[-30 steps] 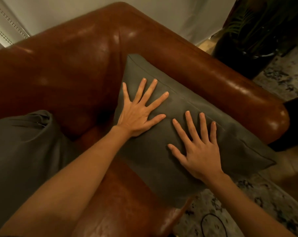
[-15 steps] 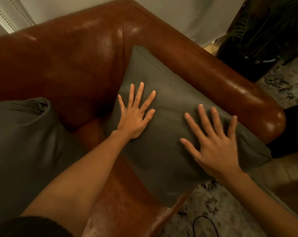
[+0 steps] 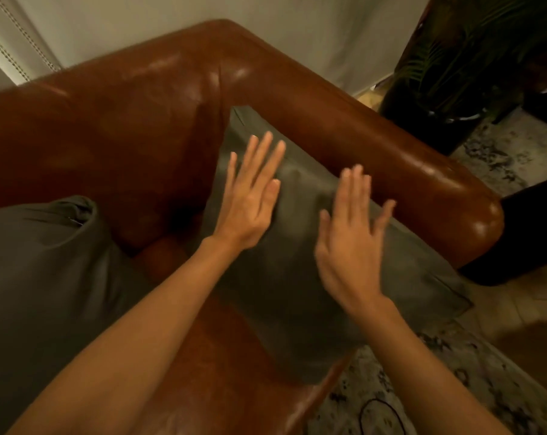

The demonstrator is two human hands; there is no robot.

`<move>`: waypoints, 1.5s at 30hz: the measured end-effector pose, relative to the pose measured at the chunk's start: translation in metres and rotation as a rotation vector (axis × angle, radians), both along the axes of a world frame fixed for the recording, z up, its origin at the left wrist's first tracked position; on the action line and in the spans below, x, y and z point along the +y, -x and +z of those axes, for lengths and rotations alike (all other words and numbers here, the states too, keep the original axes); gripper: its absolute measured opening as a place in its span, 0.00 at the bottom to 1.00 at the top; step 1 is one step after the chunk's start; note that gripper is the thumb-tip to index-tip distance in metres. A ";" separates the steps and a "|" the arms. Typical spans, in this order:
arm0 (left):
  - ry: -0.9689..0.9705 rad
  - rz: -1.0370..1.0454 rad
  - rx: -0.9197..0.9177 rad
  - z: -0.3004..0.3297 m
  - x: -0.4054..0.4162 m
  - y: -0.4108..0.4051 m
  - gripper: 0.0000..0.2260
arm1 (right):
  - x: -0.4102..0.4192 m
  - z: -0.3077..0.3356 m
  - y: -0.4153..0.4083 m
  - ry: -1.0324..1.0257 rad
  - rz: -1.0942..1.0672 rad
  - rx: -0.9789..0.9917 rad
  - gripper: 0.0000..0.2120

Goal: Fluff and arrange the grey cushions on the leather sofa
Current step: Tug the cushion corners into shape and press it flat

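Fingers straight, left hand (image 3: pixel 250 204) and right hand (image 3: pixel 349 243) flat over grey cushion (image 3: pixel 291 277), contact unclear.

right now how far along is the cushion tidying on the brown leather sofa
Done: one grey fabric cushion leans against the brown leather sofa's armrest. In hand: the left hand and right hand, fingers straight, are over its face, patting it. Left: the second grey cushion at the left looks creased.

No readable text, label, brand, number or sign is showing anywhere in the head view; nothing there is carrying lettering.
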State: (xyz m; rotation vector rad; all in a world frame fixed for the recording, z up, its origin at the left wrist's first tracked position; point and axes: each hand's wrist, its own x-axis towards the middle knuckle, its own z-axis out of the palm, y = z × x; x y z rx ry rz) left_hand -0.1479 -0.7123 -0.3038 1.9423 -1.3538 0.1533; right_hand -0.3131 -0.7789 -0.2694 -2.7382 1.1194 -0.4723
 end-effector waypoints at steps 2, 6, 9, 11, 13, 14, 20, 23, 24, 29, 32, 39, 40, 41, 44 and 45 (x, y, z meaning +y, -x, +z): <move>-0.060 -0.073 -0.084 -0.006 -0.004 -0.005 0.23 | 0.000 -0.004 -0.034 -0.031 0.004 -0.001 0.26; -0.221 -0.136 -0.286 -0.011 -0.020 -0.037 0.23 | -0.018 -0.016 -0.043 -0.026 -0.074 0.097 0.25; -0.323 -0.188 -0.408 -0.011 -0.033 -0.062 0.23 | -0.032 -0.012 -0.027 -0.067 -0.046 0.175 0.28; -0.390 -0.126 -0.371 -0.011 -0.040 -0.079 0.23 | -0.040 -0.006 -0.012 -0.094 -0.064 0.224 0.30; -0.460 -0.039 -0.253 -0.010 -0.046 -0.100 0.22 | -0.044 -0.001 0.009 -0.121 -0.118 0.235 0.33; -0.491 -0.027 -0.217 -0.010 -0.047 -0.106 0.21 | -0.045 0.001 0.021 -0.139 -0.138 0.231 0.33; -0.416 -0.025 -0.271 -0.003 -0.036 -0.094 0.22 | -0.040 0.002 0.094 -0.260 -0.293 0.267 0.34; -0.160 0.064 -0.454 0.012 -0.032 -0.083 0.19 | -0.033 0.013 0.097 -0.191 -0.316 0.167 0.31; -0.087 0.011 -0.480 0.020 -0.037 -0.074 0.18 | -0.031 0.017 0.086 -0.164 -0.299 0.108 0.28; -0.387 -0.546 -0.390 0.037 -0.074 -0.023 0.25 | -0.015 0.016 -0.007 -0.171 -0.154 0.079 0.23; -0.536 -0.275 -0.362 0.027 -0.078 -0.049 0.25 | -0.015 0.000 -0.012 -0.203 -0.125 0.124 0.25; -0.810 0.260 -0.153 0.025 -0.070 -0.105 0.23 | -0.038 -0.001 0.062 -0.268 -0.274 0.287 0.37; -0.751 0.336 0.002 0.024 -0.065 -0.108 0.23 | -0.038 0.000 0.070 -0.283 -0.285 0.283 0.38; -0.649 0.376 0.183 0.021 -0.059 -0.112 0.24 | -0.036 0.001 0.078 -0.302 -0.288 0.281 0.38; -0.276 0.273 0.641 0.014 -0.038 -0.111 0.29 | -0.025 0.006 0.091 -0.345 -0.290 0.306 0.36; -0.215 0.231 0.790 0.012 -0.030 -0.107 0.31 | -0.021 0.006 0.094 -0.344 -0.300 0.306 0.36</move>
